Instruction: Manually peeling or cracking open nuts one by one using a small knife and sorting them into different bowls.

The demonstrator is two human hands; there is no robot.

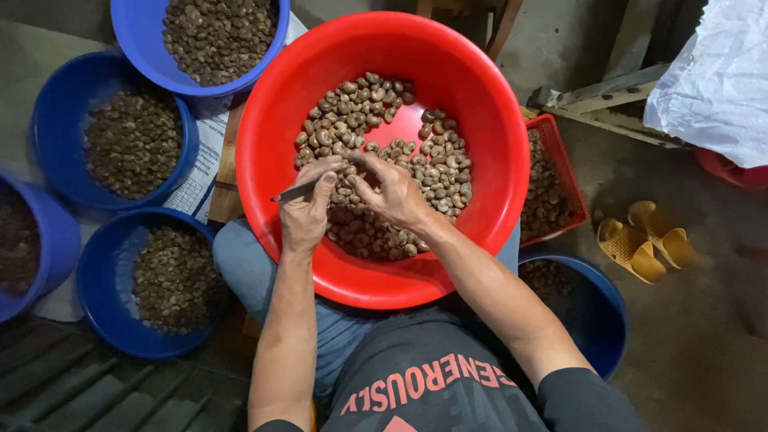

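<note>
We hold one small nut (pixel 352 166) over the red bowl (pixel 488 104) on our lap. Our right hand (pixel 394 192) pinches it. Our left hand (pixel 306 210) grips a thin pick (pixel 294 191). We should probably work slowly, pick tip away from fingers. Blue tubs (pixel 104 272) of nuts sit beside us.
</note>
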